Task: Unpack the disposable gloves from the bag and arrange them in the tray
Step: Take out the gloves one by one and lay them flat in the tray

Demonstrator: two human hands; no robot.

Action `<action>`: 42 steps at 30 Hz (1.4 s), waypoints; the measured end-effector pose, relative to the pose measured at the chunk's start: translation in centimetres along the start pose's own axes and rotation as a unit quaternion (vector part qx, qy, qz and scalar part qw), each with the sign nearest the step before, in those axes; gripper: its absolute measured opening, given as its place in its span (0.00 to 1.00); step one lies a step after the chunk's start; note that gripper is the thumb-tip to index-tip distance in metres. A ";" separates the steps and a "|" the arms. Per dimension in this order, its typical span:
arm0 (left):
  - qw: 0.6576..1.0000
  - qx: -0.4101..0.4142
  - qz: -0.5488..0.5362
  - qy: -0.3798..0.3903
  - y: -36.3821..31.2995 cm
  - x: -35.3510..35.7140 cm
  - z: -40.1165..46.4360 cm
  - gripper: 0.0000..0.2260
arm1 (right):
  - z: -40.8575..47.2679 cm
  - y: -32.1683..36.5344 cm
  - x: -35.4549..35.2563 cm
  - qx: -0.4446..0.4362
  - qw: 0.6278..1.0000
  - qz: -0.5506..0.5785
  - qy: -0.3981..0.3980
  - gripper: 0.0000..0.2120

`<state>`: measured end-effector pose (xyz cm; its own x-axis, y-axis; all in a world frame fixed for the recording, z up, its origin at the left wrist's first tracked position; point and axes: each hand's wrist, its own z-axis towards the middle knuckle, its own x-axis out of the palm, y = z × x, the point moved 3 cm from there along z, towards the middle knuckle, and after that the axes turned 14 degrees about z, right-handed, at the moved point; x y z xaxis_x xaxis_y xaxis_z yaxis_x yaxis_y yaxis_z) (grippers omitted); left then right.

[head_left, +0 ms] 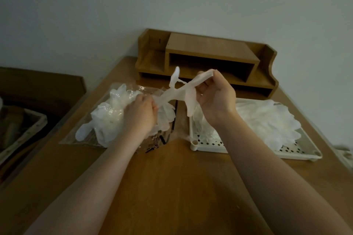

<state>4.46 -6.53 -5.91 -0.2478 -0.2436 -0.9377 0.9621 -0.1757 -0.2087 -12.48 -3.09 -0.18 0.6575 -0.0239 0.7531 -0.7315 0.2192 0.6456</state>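
Head view, dim light. Both hands are raised above the wooden table [172, 177], with one translucent disposable glove [183, 89] stretched between them.

The left hand [141, 112] pinches the lower end of the glove, fingers [150, 104] curled together and clamped on it. The right hand [217, 97] holds the upper end, thumb and fingers closed on the cuff near the top. The glove runs on a slant from lower left to upper right. One glove finger sticks up near the middle, and a flap hangs down beside the right palm.

Clear plastic bag [152, 141] lies flat on the table at left, under the left hand. Black print shows on its near edge. A pile of gloves [107, 118] sits on and in it; whether all are inside the bag, cannot tell.

White perforated tray [298, 150] lies on the table at right, just beside the bag. A heap of gloves [267, 118] rests in it, spread toward the far right corner. The right forearm crosses over the tray's left part.

Wooden desk organiser [210, 51] stands at the back of the table against the pale wall. Left of the table, lower down, an open cardboard box [38, 86]; its contents are too dark to name.
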 end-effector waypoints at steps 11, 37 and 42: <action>0.961 0.223 -0.159 -0.036 -4.4 -3.6 -1.5 0.07 | -1.4 -0.6 -2.2 0.087 0.990 -0.105 -0.032 0.14; 0.808 0.089 -0.542 0.215 -7.8 -5.0 -3.4 0.10 | -3.9 4.4 -3.7 0.237 0.923 0.096 0.288 0.28; 0.714 0.065 -0.650 0.251 -8.9 -6.2 -3.3 0.13 | -4.2 7.0 -6.1 0.237 0.922 0.040 0.303 0.19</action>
<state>-2.21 -0.29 0.86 -0.8188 0.5730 0.0367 -0.0710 -0.0376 -0.9968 -20.84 2.73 -0.80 0.4729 0.5547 0.6846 -0.6849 -0.2574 0.6816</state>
